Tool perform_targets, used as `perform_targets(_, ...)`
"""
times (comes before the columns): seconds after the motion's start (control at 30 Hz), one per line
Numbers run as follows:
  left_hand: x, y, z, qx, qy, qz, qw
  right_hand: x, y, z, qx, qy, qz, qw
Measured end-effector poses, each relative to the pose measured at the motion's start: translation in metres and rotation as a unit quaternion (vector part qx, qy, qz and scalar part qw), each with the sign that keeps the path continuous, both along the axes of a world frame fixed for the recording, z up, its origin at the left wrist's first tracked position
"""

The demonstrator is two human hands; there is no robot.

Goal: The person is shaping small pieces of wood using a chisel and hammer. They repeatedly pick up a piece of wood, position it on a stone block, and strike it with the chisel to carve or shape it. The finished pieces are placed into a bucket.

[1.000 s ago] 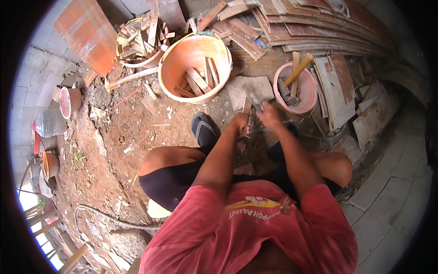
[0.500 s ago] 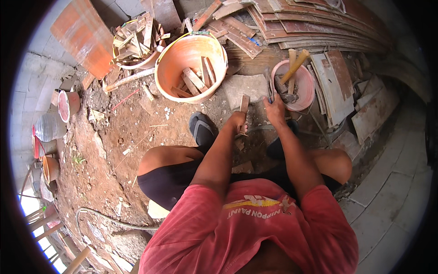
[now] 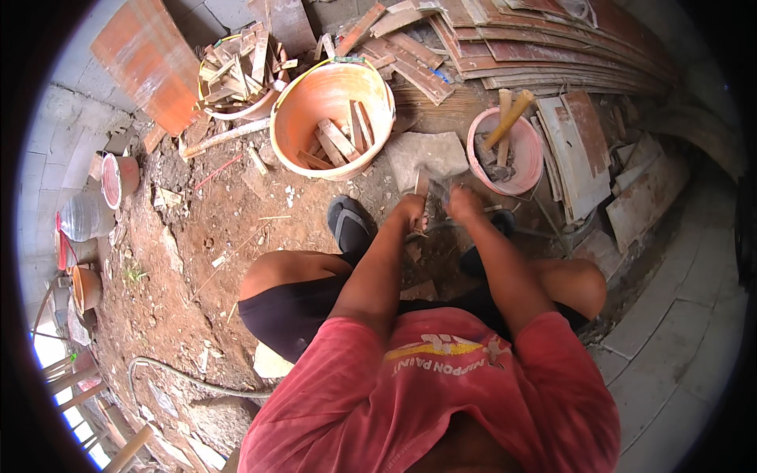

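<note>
My left hand [image 3: 411, 211] grips a short piece of wood [image 3: 423, 184], held upright between my feet at the near edge of a flat stone slab [image 3: 428, 151]. Closed round a dark hand tool [image 3: 440, 186], my right hand [image 3: 465, 202] is just to the right of the wood. Motion smears the tool, so its exact kind does not show; its head is at or close to the top of the wood. Beyond my left hand stands a large orange bucket [image 3: 285, 140] with several cut wood pieces [image 3: 337, 140] inside.
A pink bucket [image 3: 527, 177] to the right holds wooden-handled tools [image 3: 510, 120]. Wood scraps [image 3: 256, 59] fill another bucket at the far left. Stacked boards [image 3: 552, 51] lie at the back right, with panels [image 3: 587, 150] nearer. Smaller buckets [image 3: 120, 183] line the left wall.
My right hand has swung down and left, bringing the tool from a raised position beside the pink bucket to the wood. My left hand stays in place, still gripping the piece.
</note>
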State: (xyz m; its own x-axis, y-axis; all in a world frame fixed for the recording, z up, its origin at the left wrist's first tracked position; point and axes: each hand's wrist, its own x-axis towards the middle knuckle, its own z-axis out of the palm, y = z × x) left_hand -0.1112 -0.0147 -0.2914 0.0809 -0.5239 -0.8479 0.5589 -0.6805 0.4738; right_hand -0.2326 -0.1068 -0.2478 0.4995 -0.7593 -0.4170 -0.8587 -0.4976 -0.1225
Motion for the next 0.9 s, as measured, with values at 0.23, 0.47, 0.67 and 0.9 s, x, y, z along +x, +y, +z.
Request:
perform_targets(0.23,0.008,0.006,-0.005,0.014,-0.007,0.007,1.0,0.024,-0.001,0.012,-0.035,-0.319,-0.149,0.935)
perform_targets(0.47,0.001,0.004,0.001,0.008,-0.004,0.014,1.0,-0.023,-0.007,-0.043,-0.005,-0.194,0.007,0.981)
perform_targets(0.67,0.007,0.01,0.017,-0.047,-0.022,-0.024,0.998,-0.02,-0.037,0.044,0.133,-0.289,-0.078,0.945)
perform_targets(0.9,0.016,-0.015,0.061,-0.137,-0.036,-0.054,0.988,-0.057,-0.041,0.157,0.304,-0.254,-0.134,0.908)
